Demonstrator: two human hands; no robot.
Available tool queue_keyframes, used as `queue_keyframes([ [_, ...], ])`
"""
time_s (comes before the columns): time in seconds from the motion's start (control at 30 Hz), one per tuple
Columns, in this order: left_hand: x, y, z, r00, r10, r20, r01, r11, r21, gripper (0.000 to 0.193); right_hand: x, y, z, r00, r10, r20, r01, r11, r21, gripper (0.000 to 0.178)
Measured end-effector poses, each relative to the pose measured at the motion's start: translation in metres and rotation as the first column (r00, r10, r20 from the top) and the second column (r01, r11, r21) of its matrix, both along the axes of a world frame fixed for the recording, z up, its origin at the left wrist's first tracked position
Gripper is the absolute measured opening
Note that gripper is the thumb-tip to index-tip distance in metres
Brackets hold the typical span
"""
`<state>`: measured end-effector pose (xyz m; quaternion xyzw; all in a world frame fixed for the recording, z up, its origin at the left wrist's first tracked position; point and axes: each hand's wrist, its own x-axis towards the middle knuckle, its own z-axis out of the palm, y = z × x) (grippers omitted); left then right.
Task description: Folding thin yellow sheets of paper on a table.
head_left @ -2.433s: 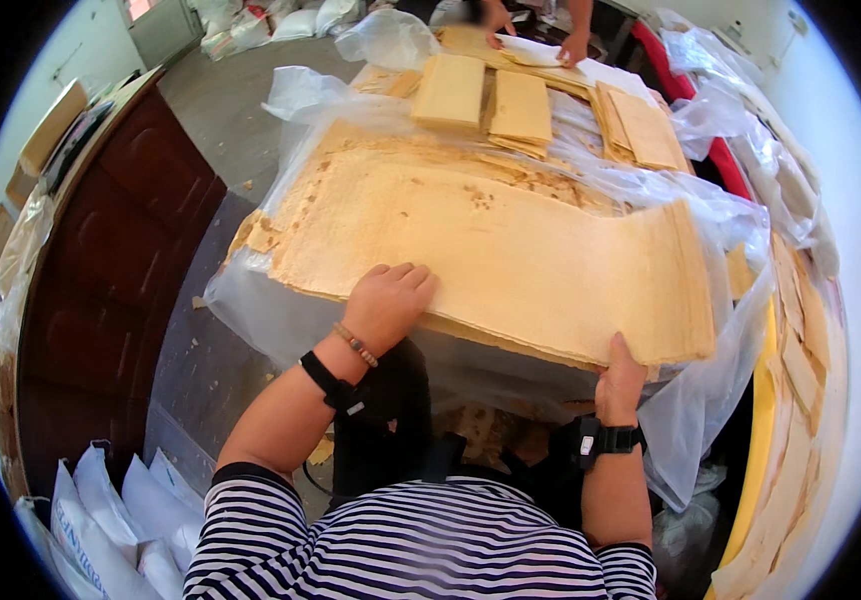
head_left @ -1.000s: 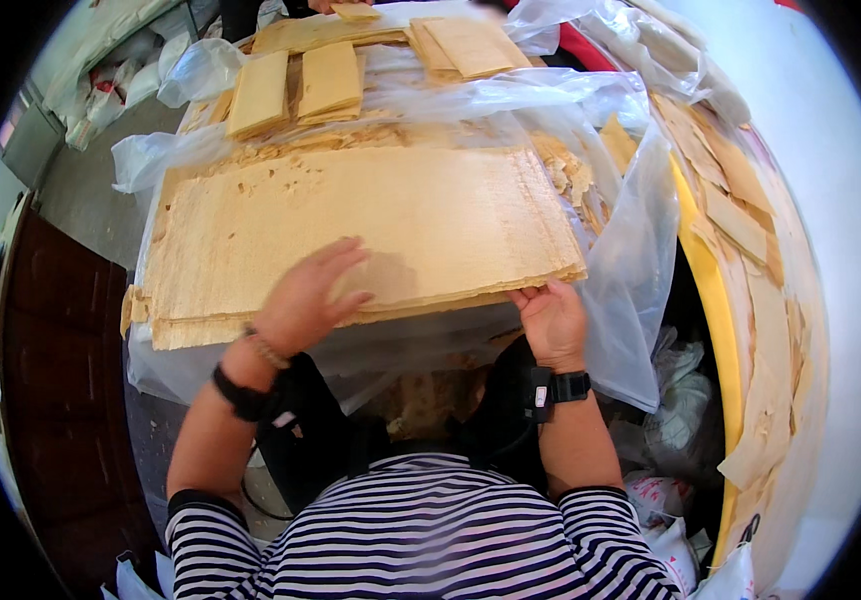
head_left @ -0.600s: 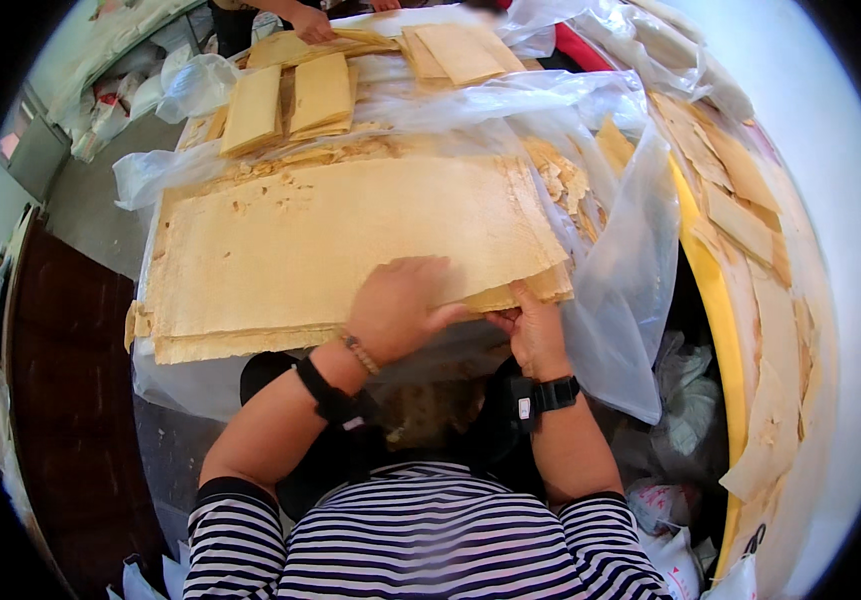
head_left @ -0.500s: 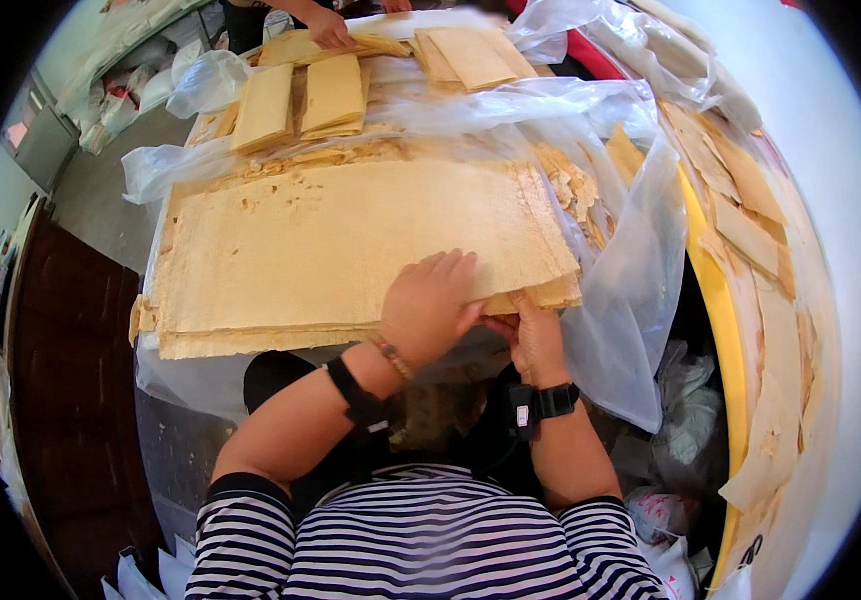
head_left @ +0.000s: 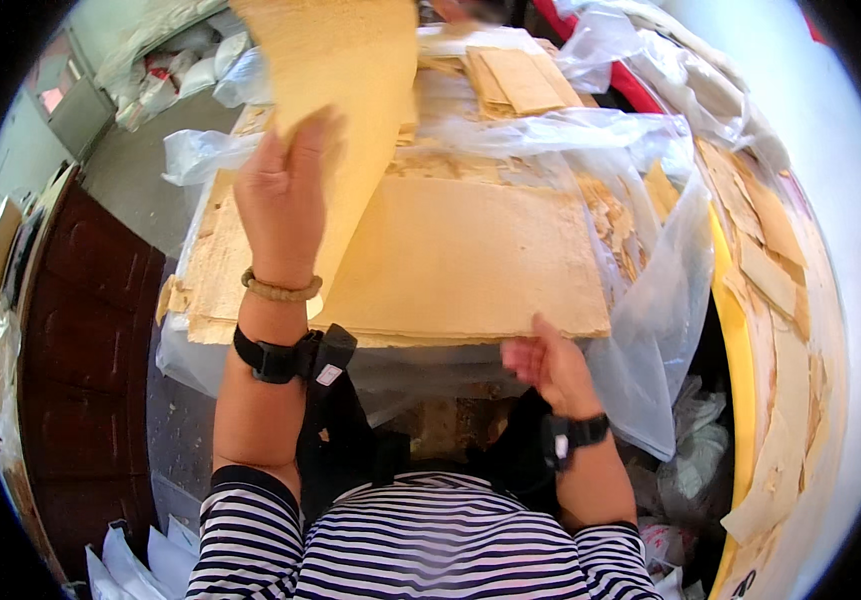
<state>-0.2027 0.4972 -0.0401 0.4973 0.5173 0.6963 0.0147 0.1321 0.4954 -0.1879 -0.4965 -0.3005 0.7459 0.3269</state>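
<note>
A large, thin, yellow-tan sheet rises in a curve off a stack of similar sheets in front of me. My left hand has hold of it, up over the stack's left half; the fingers are partly blurred against it. Down at the stack's near right edge, my right hand holds nothing, its fingers apart. Under the raised sheet, the stack's upper face is flat, with ragged edges at its left end.
Clear plastic film spreads under and around the stack. Folded sheets lie farther back, and torn scraps sit to the right. A yellow-edged surface bearing more sheets runs along the right. Brown wooden furniture stands at left.
My left hand has moved up and left, lifting and bending the top sheet back from its right end. My right hand has let go of the sheet's edge and dropped slightly.
</note>
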Motion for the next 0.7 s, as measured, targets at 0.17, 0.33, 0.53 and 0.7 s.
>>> queue_keyframes([
  [0.17, 0.047, -0.022, -0.014, 0.767, -0.045, -0.640, -0.059, 0.988, -0.140, 0.025, -0.028, -0.033, 0.049, 0.883, 0.438, 0.167, -0.460, 0.878, 0.131, 0.060],
  [0.33, 0.102, -0.062, -0.059, 0.668, -0.379, -0.640, 0.281, 0.926, -0.254, 0.032, -0.046, -0.030, 0.028, 0.890, 0.310, -0.335, -0.079, 0.827, 0.557, 0.083],
  [0.53, 0.081, -0.106, -0.132, 0.552, -0.581, -0.598, 0.285, 0.806, -0.519, 0.030, -0.061, 0.002, 0.002, 0.958, -0.125, -0.257, 0.169, 0.973, 0.157, 0.045],
  [0.7, 0.048, -0.082, -0.152, 0.628, -0.353, -0.694, -0.081, 0.857, -0.509, 0.029, -0.074, 0.019, 0.022, 0.924, -0.295, -0.244, 0.329, 0.938, 0.112, 0.032],
])
